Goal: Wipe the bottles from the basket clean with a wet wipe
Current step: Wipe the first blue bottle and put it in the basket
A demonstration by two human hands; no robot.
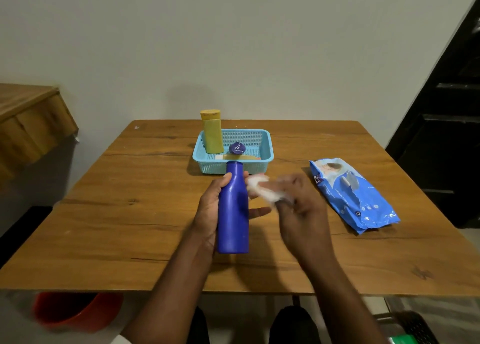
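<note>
Three bottles (233,208), one basket (265,159), one wipe (259,187), one wipes pack (355,198), two hands (207,208).

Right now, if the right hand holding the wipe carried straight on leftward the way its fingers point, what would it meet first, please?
Most likely the blue plastic bottle gripped by the left hand. The right hand holds the crumpled white wet wipe just beside the bottle's neck, though motion blur leaves the gap unclear.

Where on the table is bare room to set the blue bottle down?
The wooden table is bare left of the blue bottle and the left hand. The basket is crowded. The wet wipes pack takes the right side.
</note>
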